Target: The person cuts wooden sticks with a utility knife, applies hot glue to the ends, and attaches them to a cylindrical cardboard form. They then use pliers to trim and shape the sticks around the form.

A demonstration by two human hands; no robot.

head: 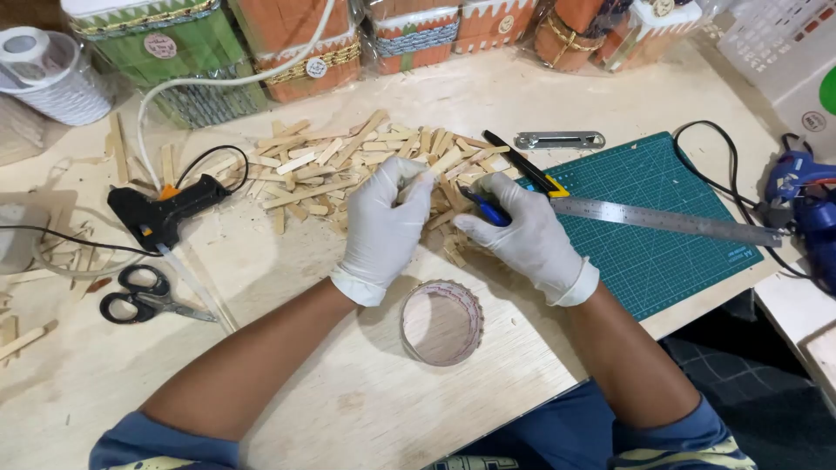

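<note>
Both my hands wear white gloves and work over a heap of short wooden craft sticks [348, 161] on a plywood table [366, 400]. My left hand [383, 226] pinches one stick between thumb and fingers at the heap's near edge. My right hand [522, 235] grips a blue-handled tool [483, 209], whose tip points toward the stick in the left hand. A round clear plastic jar [441, 322] with a scalloped rim stands just in front of both hands, between my wrists.
A black glue gun [165, 207] and black scissors [144, 294] lie at the left. A steel ruler [662, 219] and a black utility knife [522, 164] rest on a green cutting mat [662, 252]. Decorated stick-covered jars [305, 43] line the back. A blue glue gun [805, 191] sits at the right.
</note>
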